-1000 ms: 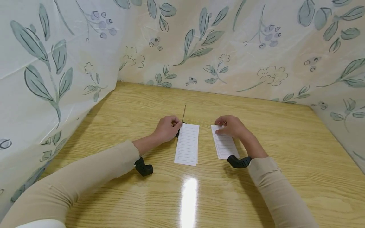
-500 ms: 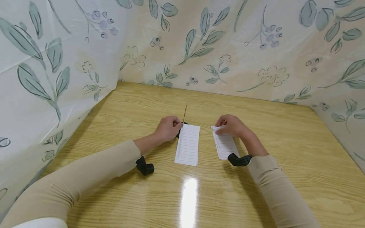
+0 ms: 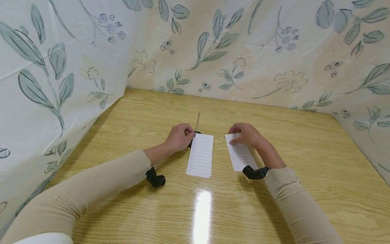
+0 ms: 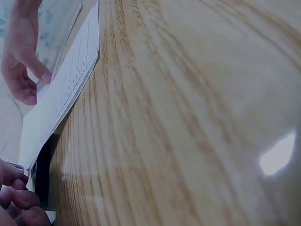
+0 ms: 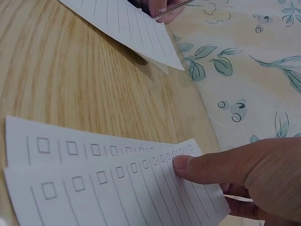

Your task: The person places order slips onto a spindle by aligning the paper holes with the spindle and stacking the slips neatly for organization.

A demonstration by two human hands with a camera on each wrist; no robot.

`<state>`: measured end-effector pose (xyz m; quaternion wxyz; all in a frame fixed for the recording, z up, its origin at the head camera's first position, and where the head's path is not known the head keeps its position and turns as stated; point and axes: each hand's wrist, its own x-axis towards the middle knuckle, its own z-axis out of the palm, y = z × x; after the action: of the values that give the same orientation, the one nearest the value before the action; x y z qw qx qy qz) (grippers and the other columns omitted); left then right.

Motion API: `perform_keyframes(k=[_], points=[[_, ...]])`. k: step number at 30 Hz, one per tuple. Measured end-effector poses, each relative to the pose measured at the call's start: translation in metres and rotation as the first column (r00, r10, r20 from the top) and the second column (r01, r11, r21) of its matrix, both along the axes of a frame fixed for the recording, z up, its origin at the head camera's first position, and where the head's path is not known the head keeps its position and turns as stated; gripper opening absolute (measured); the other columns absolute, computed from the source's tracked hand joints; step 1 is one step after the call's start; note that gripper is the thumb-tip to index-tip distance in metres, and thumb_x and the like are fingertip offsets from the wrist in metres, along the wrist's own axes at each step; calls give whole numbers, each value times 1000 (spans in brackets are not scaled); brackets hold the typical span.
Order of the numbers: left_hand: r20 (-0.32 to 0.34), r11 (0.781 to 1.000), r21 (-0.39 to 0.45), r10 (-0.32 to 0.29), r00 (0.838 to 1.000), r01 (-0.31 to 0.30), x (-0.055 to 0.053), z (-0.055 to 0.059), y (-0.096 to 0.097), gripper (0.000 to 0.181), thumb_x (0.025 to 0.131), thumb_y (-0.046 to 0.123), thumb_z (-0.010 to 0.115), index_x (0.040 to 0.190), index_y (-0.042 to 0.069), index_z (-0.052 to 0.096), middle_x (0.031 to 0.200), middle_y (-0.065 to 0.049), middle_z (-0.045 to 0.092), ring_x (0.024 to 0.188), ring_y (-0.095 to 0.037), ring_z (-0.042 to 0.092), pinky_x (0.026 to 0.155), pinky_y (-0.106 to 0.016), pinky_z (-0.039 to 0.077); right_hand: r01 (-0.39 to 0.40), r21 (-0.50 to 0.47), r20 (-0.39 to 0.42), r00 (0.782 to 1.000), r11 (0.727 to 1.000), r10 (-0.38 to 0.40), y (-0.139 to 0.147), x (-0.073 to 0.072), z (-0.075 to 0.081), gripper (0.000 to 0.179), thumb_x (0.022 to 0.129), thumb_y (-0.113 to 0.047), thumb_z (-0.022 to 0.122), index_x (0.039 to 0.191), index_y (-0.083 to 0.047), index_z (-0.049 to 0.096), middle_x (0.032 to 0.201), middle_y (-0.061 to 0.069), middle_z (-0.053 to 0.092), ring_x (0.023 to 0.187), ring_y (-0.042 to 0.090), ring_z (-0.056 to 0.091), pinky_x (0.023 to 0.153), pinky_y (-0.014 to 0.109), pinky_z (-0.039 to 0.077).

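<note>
In the head view my left hand (image 3: 181, 137) pinches the upper left corner of a lined white checklist slip (image 3: 200, 156), with at least one more slip under it. A thin metal spike (image 3: 197, 123) rises at that corner. Part of a black base (image 4: 43, 174) shows beneath the slips in the left wrist view. To the right, my right hand (image 3: 246, 135) grips another few checklist slips (image 3: 240, 157) near their top end. Its thumb (image 5: 188, 167) lies on the upper slip in the right wrist view, over a second one fanned out; the other fingers are partly hidden behind the paper.
A glossy wood-grain table (image 3: 146, 213) lies under both hands, with a bright light reflection (image 3: 201, 213) at the front. A leaf-patterned cloth (image 3: 213, 51) hangs along the back and the sides. Black wrist devices (image 3: 255, 173) sit by both cuffs.
The slips in my right hand have shifted slightly and fan out a little more at the lower end. My left hand and its slips stay nearly in place.
</note>
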<state>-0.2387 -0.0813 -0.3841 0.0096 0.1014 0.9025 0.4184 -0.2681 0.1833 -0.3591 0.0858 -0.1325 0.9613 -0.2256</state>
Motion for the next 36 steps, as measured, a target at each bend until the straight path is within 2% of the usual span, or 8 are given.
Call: perform_keyframes(k=[11,18,23,30,36], points=[[8,1000,1,9,1000,-9,0,1,1,14,93,21,52,90,10,61,75,-2,55,66,-15,49,60,-25,38,-6,18,-61,998,1000,7,1,3,-2,34,74,-16,75,106,-8,64,109,12,61,94,26,52,82,38,44],[-9,1000,5,28,1000,-28,-1,4,0,15,92,22,53,92,10,61,79,-2,57,70,-15,51,63,-25,41,-7,-19,-70,998,1000,5,3,4,-4,20,87,-14,61,105,-8,68,108,13,64,91,25,57,74,35,46],[-37,999,8,33,999,-33,-1,6,-2,15,92,22,54,91,9,61,82,-4,59,73,-16,53,65,-26,43,-13,-42,-69,998,999,10,5,4,-2,19,91,-16,55,102,-7,68,101,12,65,85,24,55,70,32,45],[-51,998,57,18,999,-15,-3,10,-1,14,92,25,52,90,13,60,84,0,58,78,-16,52,65,-26,41,-37,-50,-71,997,998,34,1,4,4,23,93,-19,50,103,-5,65,101,13,63,85,23,54,72,33,43],[-61,991,136,5,998,4,-3,19,1,13,93,24,52,92,13,61,87,-1,60,82,-15,55,69,-27,45,-40,-103,-50,998,994,35,-5,4,9,22,92,-22,49,97,-7,64,95,10,61,79,22,49,68,31,40]])
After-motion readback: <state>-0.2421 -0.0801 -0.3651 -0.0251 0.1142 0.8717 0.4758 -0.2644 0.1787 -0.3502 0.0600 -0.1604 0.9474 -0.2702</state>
